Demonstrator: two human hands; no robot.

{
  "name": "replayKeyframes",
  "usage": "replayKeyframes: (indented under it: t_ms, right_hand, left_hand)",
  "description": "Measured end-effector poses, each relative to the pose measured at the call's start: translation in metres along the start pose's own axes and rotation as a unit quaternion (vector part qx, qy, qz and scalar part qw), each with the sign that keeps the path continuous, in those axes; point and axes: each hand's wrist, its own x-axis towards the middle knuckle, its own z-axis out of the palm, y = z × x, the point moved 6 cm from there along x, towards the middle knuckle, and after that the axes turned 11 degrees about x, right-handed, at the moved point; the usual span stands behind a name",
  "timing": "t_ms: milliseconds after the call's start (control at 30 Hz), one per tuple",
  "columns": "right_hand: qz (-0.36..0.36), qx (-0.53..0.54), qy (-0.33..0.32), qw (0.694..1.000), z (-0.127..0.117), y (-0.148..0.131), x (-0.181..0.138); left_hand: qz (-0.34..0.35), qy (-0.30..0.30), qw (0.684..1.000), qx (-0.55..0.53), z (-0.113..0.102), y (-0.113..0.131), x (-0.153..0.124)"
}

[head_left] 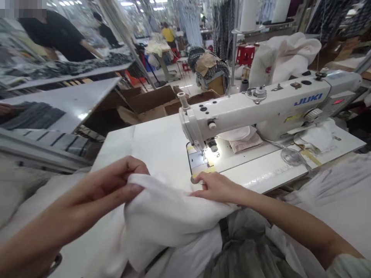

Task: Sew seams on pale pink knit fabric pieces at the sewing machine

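Observation:
Between my hands a white piece of fabric (171, 216) hangs over the front edge of the sewing table. My left hand (116, 185) pinches its upper left edge between thumb and fingers, lifted above the tabletop. At the fabric's right end, my right hand (216, 187) has thumb and fingers closed on the cloth edge, close in front of the needle plate. The white sewing machine (246, 108) stands just beyond, its lamp lighting the needle plate (199, 159). No cloth lies under the needle.
Folded pale cloth pieces (246, 141) lie under the machine arm. Small scissors or a similar metal tool (292, 156) rest on the table's right side. Cardboard boxes (153, 102) stand behind the table. A person in black (58, 34) works at another table, back left.

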Motion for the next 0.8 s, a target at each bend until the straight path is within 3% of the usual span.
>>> replayKeyframes:
  t_ms: [133,233,367,467,567,633,700,800]
  right_hand:
    - [-0.044,-0.030,-0.014,0.999,0.040,-0.029,0.023]
    - [-0.075,-0.092,-0.019,0.993,0.068,-0.037,0.017]
    - [-0.092,-0.141,0.043,0.985,0.089,-0.035,0.011]
    - [-0.073,-0.134,0.107,0.983,0.074,-0.026,0.011]
    - [-0.068,-0.101,0.185,0.975,0.036,-0.019,0.006]
    - [-0.079,-0.068,0.222,0.969,0.013,-0.020,0.001]
    - [-0.101,0.002,0.230,0.968,-0.002,-0.025,-0.003]
    - [-0.161,0.205,0.202,0.944,-0.011,-0.039,-0.006]
  left_hand:
    - [-0.076,0.024,0.996,-0.029,0.002,-0.005,-0.033]
    - [-0.086,0.055,0.994,-0.049,0.002,-0.004,-0.041]
    - [-0.058,0.076,0.993,-0.064,0.001,0.005,-0.038]
    - [-0.079,0.076,0.994,0.011,-0.006,-0.002,-0.039]
    - [-0.164,0.083,0.969,0.162,-0.017,-0.020,-0.043]
    - [-0.181,0.066,0.962,0.192,-0.016,-0.023,-0.044]
    - [-0.109,0.038,0.982,0.146,-0.006,-0.010,-0.042]
    - [0.090,0.024,0.992,0.081,0.011,0.031,-0.044]
